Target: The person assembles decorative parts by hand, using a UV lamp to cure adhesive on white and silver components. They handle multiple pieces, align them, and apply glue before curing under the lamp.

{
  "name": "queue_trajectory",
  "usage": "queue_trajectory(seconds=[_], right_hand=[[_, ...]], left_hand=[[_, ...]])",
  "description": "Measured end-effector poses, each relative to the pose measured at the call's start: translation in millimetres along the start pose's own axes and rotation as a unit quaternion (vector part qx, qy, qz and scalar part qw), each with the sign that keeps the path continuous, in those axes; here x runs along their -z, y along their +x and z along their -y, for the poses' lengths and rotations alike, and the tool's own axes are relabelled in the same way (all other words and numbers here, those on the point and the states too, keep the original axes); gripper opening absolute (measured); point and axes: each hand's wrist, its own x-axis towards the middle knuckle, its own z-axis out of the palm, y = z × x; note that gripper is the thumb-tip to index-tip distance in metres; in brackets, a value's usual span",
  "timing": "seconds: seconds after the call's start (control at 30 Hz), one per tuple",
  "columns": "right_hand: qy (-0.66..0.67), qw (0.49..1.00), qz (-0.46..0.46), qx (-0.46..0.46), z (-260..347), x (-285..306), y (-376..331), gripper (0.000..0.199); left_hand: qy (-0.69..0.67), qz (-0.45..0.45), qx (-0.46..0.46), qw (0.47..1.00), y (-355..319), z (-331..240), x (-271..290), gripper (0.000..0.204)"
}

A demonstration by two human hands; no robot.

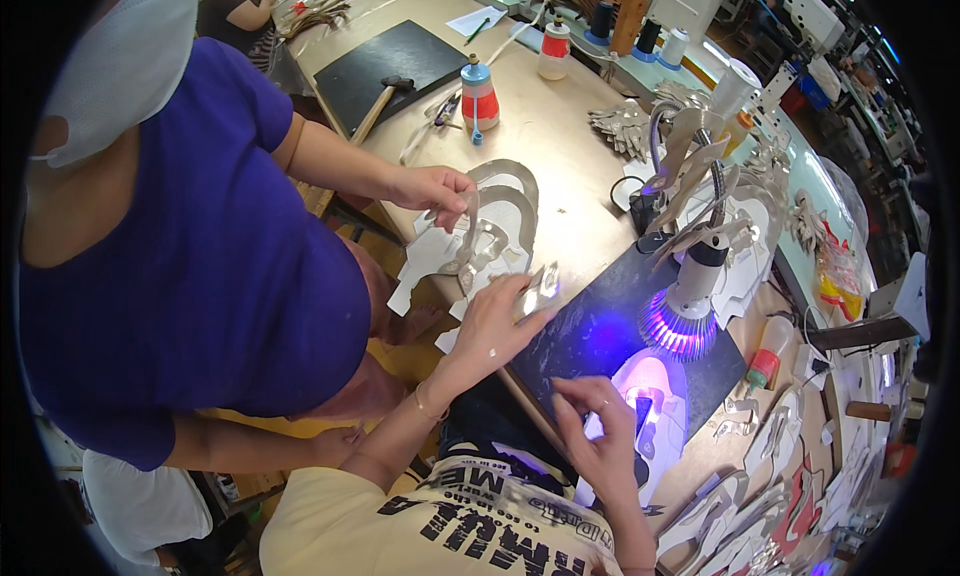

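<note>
My left hand (492, 328), a bracelet at its wrist, is closed on a small shiny silver piece (540, 290) over the bench edge. My right hand (602, 438) is raised beside a pale shoe upper (660, 416) lit purple; its thumb and fingers are bent and apart, with nothing seen between them. That upper lies on a dark board (590, 321) under a lamp (688, 301) with a glowing purple ring. To my left, a co-worker's hand (438, 193) pinches a grey curved strip (470, 221) above white and grey upper pieces (507, 211).
Beyond the pieces stand a blue-and-red glue bottle (480, 101) and a white-and-red bottle (554, 51). A hammer (380, 104) rests on a black slab (400, 66). At right lie a clear bottle (768, 354) and several shoe uppers (710, 516). The co-worker stands close on my left.
</note>
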Motion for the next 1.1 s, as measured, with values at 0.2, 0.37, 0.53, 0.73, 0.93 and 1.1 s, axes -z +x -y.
queue_trajectory(seconds=[0.2, 0.37, 0.53, 0.73, 0.93, 1.1], right_hand=[[0.001, 0.996, -0.070, -0.059, -15, 19, -25, 0.016], [-0.048, 0.997, -0.048, -0.046, -22, 16, -32, 0.016], [-0.070, 0.996, -0.013, -0.056, -17, 11, -28, 0.017], [-0.054, 0.998, 0.006, -0.040, -12, 5, -19, 0.019], [-0.047, 0.996, -0.005, -0.074, -17, 0, -12, 0.020], [-0.019, 0.993, -0.044, -0.105, -15, -1, 0, 0.021]], left_hand=[[0.001, -0.008, -0.065, 0.998, 48, -5, -38, 0.069], [0.083, 0.009, -0.036, 0.996, 36, 19, -72, 0.076], [0.109, 0.018, -0.065, 0.992, -14, 19, -88, 0.070], [0.145, 0.033, -0.127, 0.981, -36, 17, -105, 0.064], [0.123, 0.079, -0.106, 0.984, -30, 16, -102, 0.061], [0.149, 0.107, -0.094, 0.978, -27, 11, -98, 0.062]])
